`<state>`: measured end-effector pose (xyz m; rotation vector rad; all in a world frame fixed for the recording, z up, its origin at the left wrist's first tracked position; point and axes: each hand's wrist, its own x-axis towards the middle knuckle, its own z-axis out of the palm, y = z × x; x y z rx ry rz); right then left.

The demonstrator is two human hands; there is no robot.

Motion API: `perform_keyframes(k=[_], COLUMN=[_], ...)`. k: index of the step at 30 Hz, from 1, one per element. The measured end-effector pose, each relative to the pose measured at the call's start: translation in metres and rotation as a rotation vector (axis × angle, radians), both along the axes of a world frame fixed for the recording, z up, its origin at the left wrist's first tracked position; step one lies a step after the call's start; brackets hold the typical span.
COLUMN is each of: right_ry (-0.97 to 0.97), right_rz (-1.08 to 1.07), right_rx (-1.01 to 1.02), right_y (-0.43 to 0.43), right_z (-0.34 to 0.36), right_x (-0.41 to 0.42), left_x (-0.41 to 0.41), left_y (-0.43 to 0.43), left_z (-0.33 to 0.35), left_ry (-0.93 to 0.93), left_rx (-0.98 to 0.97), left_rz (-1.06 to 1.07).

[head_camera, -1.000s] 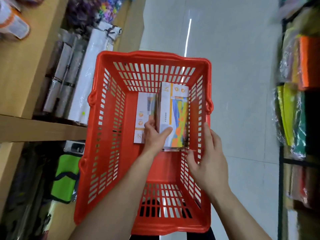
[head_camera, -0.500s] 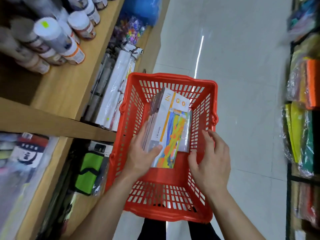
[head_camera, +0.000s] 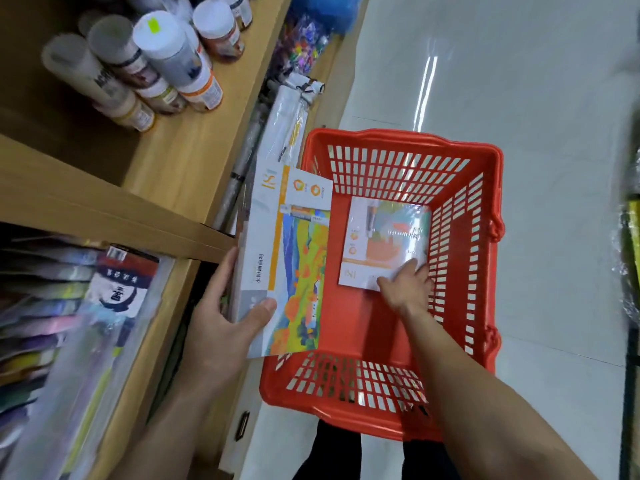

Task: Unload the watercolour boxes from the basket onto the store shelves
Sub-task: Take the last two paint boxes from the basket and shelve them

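The red plastic basket (head_camera: pixel 481 223) stands on the floor in front of me. My left hand (head_camera: pixel 221 323) grips a stack of watercolour boxes (head_camera: pixel 287 258), white with a bright painted landscape, held over the basket's left rim beside the wooden shelf. A smaller shrink-wrapped watercolour box (head_camera: pixel 384 240) lies flat on the basket's floor. My right hand (head_camera: pixel 405 289) reaches down inside the basket, fingers on that box's near edge; whether they grip it cannot be told.
A wooden shelf (head_camera: pixel 166 161) on the left carries several paint bottles (head_camera: pixel 166 60). Below it hang packets of paper and brushes (head_camera: pixel 69 306). White rolls (head_camera: pixel 284 133) lie along the lower shelf. A second rack (head_camera: pixel 632 254) runs along the right edge. Pale floor tiles (head_camera: pixel 519 81) stretch ahead.
My left hand lifted the stack of boxes out of the basket and leftward toward the shelf. My right hand moved down into the basket onto the remaining box. The view swung left.
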<state>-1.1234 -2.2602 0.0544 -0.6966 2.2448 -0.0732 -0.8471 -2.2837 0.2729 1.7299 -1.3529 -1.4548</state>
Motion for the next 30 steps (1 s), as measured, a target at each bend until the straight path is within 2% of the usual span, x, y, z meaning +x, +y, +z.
perform_keyframes(k=[3, 10, 16, 20, 22, 27, 30], right_ry=[0.061, -0.003, -0.131, -0.167, -0.162, 0.047, 0.061], right_rz=[-0.068, -0.265, -0.445, -0.406, -0.318, -0.033, -0.025], right_rx=[-0.027, -0.114, -0.185, -0.331, -0.4, -0.508, -0.557], right_y=[0.0, -0.011, -0.021, -0.029, -0.032, -0.024, -0.005], right_z=[-0.014, -0.03, -0.027, -0.011, 0.005, 0.074, 0.126], right_x=[0.009, 0.022, 0.011, 0.008, 0.013, 0.027, 0.024], left_x=[0.007, 0.016, 0.021, 0.024, 0.023, 0.018, 0.014], left_y=[0.003, 0.001, -0.001, -0.003, -0.004, -0.005, -0.002], left_z=[-0.005, -0.014, -0.021, -0.027, -0.029, -0.02, 0.0], left_ry=[0.032, 0.078, 0.1, 0.118, 0.109, 0.112, 0.131], left_rx=[0.044, 0.062, 0.077, 0.094, 0.091, 0.109, 0.095], left_rz=[0.037, 0.051, 0.068, 0.064, 0.058, 0.052, 0.067])
